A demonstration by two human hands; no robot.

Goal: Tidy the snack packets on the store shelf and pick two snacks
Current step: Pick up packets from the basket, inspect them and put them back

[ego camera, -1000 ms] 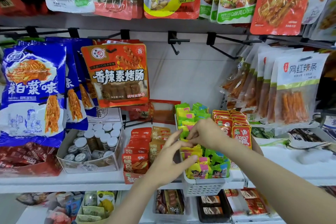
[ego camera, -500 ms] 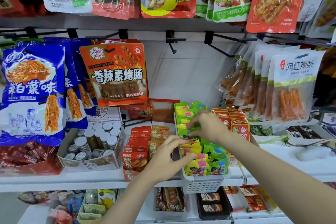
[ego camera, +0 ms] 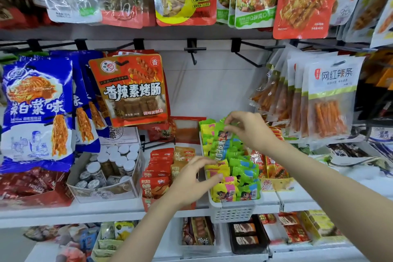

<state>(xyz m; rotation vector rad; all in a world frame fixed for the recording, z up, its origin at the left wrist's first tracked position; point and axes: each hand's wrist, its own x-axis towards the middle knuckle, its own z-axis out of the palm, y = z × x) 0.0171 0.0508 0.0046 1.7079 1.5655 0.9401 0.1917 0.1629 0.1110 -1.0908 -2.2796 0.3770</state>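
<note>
Two hands work over a white plastic basket (ego camera: 232, 211) packed with small green, yellow and pink snack packets (ego camera: 235, 178), which stands on the white shelf (ego camera: 63, 214) at about 5 o'clock from the middle of the view. The right hand (ego camera: 249, 131) pinches the top edge of a green-and-blue snack packet (ego camera: 222, 144) at the far end of the basket, lifted above its neighbours and tilted. The left hand (ego camera: 192, 179) lies at the basket's near left rim, fingers loosely bent, their tips touching the yellow packets there; whether it grips one I cannot tell. Just beside the basket at 9 o'clock stands a row of red and orange packets (ego camera: 158, 167), then a clear box of white-capped jars (ego camera: 106, 168). At 10 o'clock hang an orange sausage-snack bag (ego camera: 130, 89) and blue noodle-strip bags (ego camera: 36, 108); at 2 o'clock hang clear bags of orange spicy strips (ego camera: 329, 100).
</note>
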